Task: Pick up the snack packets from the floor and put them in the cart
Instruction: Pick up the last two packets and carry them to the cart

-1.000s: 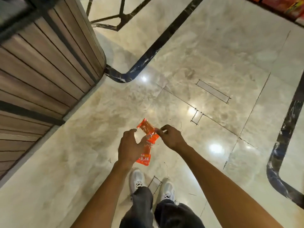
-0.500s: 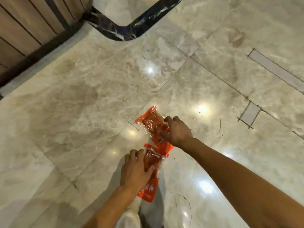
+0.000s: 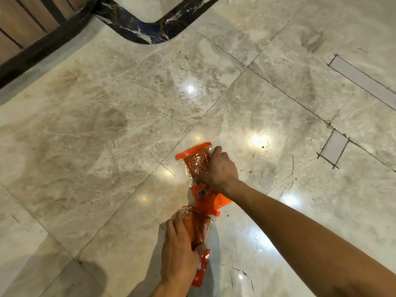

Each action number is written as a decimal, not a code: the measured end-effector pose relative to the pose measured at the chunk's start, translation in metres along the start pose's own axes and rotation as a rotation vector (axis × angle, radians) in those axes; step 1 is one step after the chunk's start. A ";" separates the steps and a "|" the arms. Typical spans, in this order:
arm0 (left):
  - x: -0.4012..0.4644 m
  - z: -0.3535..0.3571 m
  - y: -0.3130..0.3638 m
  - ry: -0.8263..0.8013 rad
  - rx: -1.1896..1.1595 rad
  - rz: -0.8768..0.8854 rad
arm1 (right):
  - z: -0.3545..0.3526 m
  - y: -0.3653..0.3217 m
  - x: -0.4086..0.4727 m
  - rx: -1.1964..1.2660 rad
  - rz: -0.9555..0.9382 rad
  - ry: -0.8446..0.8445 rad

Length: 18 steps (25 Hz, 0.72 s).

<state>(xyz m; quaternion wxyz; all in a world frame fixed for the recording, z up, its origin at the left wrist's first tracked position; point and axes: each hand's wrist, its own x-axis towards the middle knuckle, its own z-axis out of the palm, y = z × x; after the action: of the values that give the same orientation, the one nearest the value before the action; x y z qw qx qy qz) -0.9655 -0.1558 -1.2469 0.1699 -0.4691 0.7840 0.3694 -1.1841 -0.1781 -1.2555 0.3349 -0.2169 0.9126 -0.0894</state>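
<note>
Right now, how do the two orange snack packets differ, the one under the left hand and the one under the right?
The far packet lies farther from the person, gripped by the right hand; the near packet lies closer, gripped by the left hand. The far packet's orange end strip shows fully; the near packet's ends are partly hidden. Both are clear wrappers with orange contents, lying end to end over the floor.

The floor [image 3: 120, 116] is polished beige marble, veined in grey and brown and laid in large slabs with thin dark joints. A curved band of dark blue-black marble inlay [image 3: 147, 31] with white veins loops across the top. At the upper left stands a wood-slatted wall [image 3: 23, 20] with dark grooves above a dark base strip. Two pale rectangular inset plates [image 3: 334, 147] sit in the floor at the right. Ceiling lights show as bright glare spots [image 3: 258, 139] on the glossy stone.
</note>
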 end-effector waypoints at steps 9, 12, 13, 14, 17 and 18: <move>0.018 -0.030 -0.007 0.003 -0.123 -0.077 | -0.005 0.041 -0.012 0.127 0.010 -0.043; 0.019 -0.057 -0.003 -0.002 -0.168 -0.080 | -0.013 0.056 -0.035 0.206 0.016 -0.103; 0.017 -0.067 -0.002 -0.004 -0.206 -0.081 | -0.019 0.060 -0.047 0.250 0.025 -0.122; 0.013 -0.077 0.000 -0.003 -0.251 -0.081 | -0.025 0.064 -0.062 0.306 0.040 -0.130; -0.019 -0.123 0.021 0.025 -0.351 -0.079 | -0.057 0.065 -0.123 0.526 0.085 -0.088; -0.036 -0.141 0.033 0.038 -0.384 -0.076 | -0.072 0.060 -0.146 0.603 0.099 -0.070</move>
<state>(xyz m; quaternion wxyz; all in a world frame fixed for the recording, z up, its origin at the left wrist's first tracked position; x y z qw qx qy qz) -0.9648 -0.2291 -1.1167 0.0761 -0.5291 0.6838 0.4967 -1.1518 -0.0565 -1.1360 0.4193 -0.0658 0.8423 -0.3322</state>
